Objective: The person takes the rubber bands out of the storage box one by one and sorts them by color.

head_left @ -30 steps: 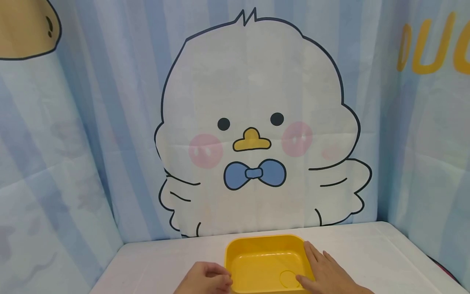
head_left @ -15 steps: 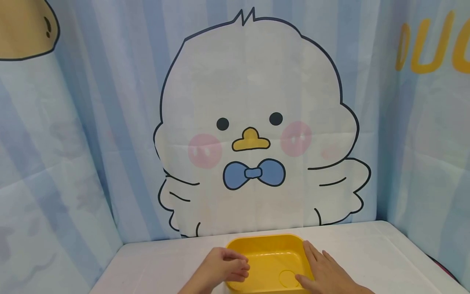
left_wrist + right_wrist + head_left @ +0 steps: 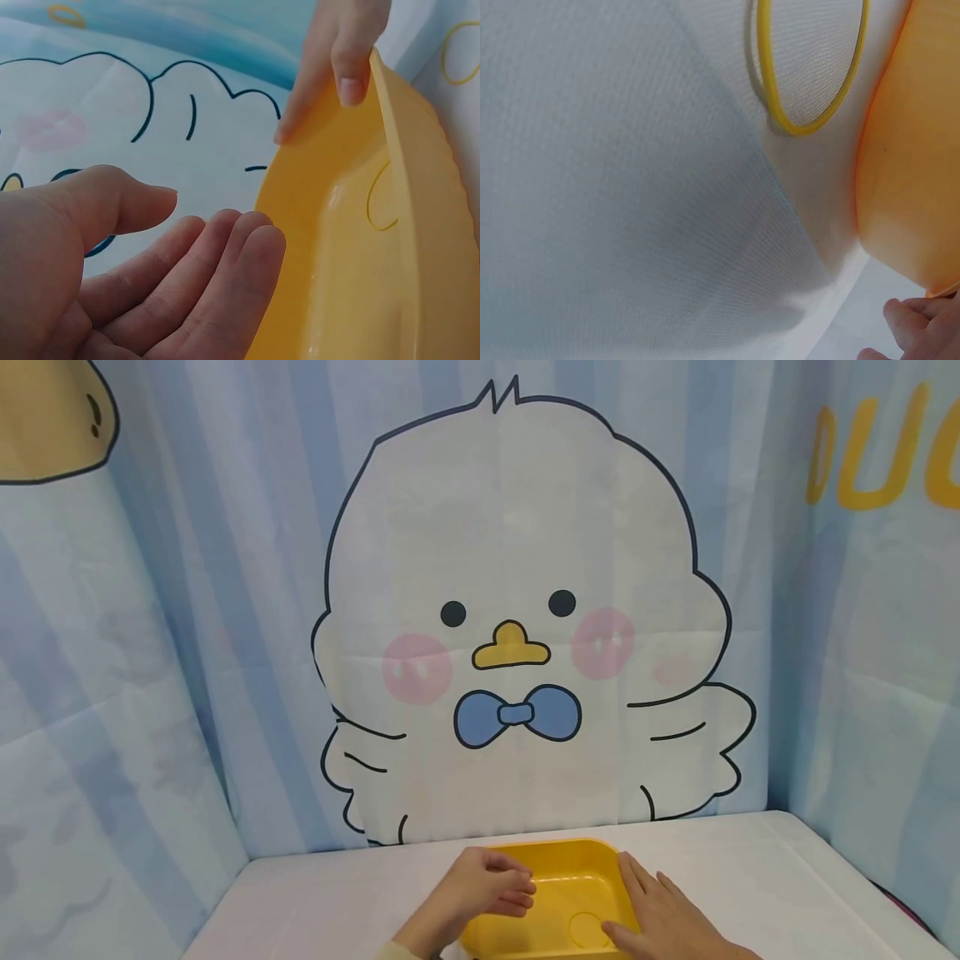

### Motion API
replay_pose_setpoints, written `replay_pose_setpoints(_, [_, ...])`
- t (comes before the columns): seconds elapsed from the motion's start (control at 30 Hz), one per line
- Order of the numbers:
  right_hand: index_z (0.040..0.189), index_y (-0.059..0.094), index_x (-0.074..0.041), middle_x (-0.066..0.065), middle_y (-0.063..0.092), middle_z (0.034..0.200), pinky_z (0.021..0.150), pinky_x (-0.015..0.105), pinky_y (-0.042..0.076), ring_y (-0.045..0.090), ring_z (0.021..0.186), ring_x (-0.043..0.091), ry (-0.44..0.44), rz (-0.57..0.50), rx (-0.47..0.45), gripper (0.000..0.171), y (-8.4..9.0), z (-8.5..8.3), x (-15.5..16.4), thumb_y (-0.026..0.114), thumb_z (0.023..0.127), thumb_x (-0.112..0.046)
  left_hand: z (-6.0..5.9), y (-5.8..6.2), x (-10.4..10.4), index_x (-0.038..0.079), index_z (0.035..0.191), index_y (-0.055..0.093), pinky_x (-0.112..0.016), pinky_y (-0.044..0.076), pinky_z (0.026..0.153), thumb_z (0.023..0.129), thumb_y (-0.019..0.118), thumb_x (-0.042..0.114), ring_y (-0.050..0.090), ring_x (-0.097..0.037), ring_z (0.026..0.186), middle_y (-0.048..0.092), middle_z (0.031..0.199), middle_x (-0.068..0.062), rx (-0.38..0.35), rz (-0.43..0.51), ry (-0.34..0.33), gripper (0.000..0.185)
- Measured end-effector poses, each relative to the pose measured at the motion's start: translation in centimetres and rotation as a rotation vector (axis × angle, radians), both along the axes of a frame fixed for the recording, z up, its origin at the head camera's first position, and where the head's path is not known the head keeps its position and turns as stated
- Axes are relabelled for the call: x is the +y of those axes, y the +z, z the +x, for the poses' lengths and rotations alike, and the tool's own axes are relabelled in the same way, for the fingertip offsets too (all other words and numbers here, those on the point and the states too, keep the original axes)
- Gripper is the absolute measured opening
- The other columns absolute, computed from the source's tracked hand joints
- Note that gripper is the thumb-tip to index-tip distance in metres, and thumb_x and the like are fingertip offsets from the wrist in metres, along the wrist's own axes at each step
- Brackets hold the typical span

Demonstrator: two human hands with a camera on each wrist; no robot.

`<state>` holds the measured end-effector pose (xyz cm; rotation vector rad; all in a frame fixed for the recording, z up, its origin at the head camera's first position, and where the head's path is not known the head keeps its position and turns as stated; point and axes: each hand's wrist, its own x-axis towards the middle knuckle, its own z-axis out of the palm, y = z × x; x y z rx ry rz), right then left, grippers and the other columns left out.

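Observation:
A yellow plastic tray with rounded corners stands at the front of the table. My right hand grips its right wall, the thumb over the inner side and the other fingers along the rim. Over the tray's left part hangs my left hand, its fingers loosely bent. In the left wrist view nothing lies between thumb and fingers of the left hand, palm partly turned up. A thin yellow ring, like a rubber band, shows on the tray floor near the right thumb.
Another thin yellow loop lies on the white cloth beside the tray in the right wrist view. White cloth covers the table. Behind and at both sides hang pale blue striped curtains, with a printed duck at the back.
My left hand has moved right and farther forward, from beside the tray's left wall to over its inside. The right hand keeps its place on the tray, which has stayed put.

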<state>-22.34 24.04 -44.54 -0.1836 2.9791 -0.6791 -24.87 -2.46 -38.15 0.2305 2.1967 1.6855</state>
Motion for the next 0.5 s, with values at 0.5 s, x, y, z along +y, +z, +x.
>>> replay_pose_setpoints(0.5, [0.153, 0.027, 0.003, 0.023, 0.032, 0.159, 0.116, 0.067, 0.020, 0.041, 0.140, 0.041, 0.000, 0.001, 0.013, 0.105, 0.1, 0.1, -0.1, 0.058, 0.084, -0.068, -1.8, -0.7, 2.3, -0.002, 0.101, 0.069, -0.033, 0.062, 0.070, 0.091, 0.069, 0.013, 0.074, -0.020, 0.075, 0.075, 0.090, -0.013, 0.004, -0.050, 0.012, 0.018])
